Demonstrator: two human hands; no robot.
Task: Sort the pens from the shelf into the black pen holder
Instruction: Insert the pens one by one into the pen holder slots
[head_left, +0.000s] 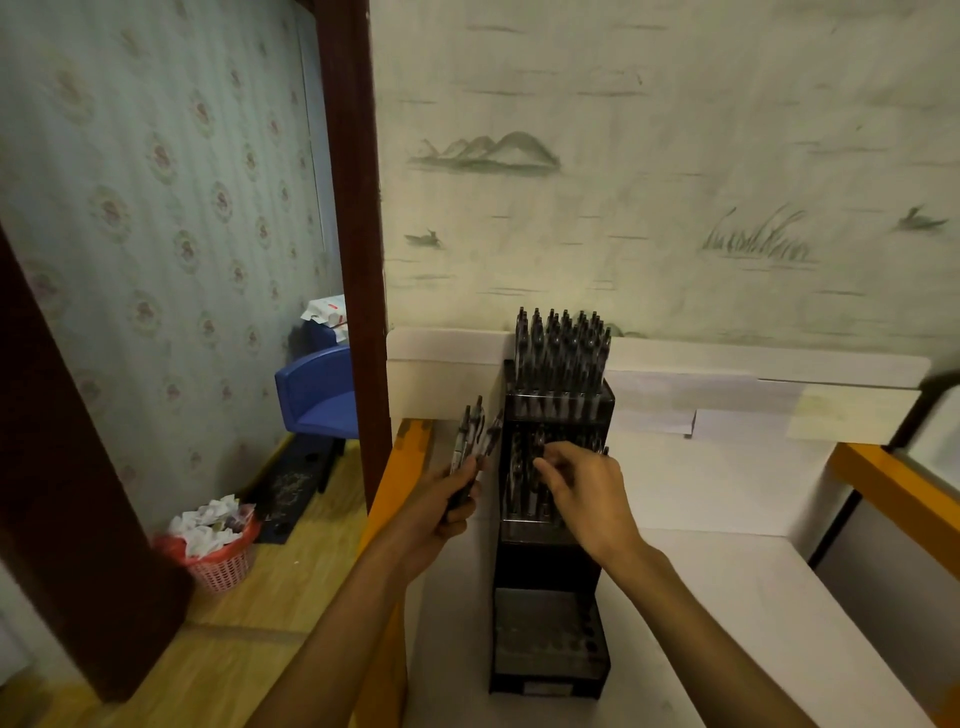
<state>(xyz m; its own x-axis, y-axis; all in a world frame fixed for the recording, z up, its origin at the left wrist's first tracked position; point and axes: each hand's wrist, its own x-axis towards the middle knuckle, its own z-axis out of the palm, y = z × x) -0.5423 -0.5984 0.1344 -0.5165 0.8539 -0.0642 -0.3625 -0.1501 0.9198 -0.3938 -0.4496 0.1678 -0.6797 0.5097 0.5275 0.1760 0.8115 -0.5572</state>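
Note:
A tall black tiered pen holder (550, 566) stands on the white shelf (727, 597). Its top tier is packed with several upright dark pens (563, 345), and more pens stand in the middle tier. The lowest tier shows empty holes. My left hand (447, 512) grips a small bundle of dark pens (475, 434) just left of the holder, tips pointing up. My right hand (582, 491) reaches over the middle tier and pinches one pen (540, 441) there between thumb and fingers.
An orange shelf rim (410, 462) runs along the left and right sides. A dark wooden post (353, 208) rises to the left. Beyond it stand a blue chair (317, 389) and a pink waste basket (218, 556) on the wooden floor.

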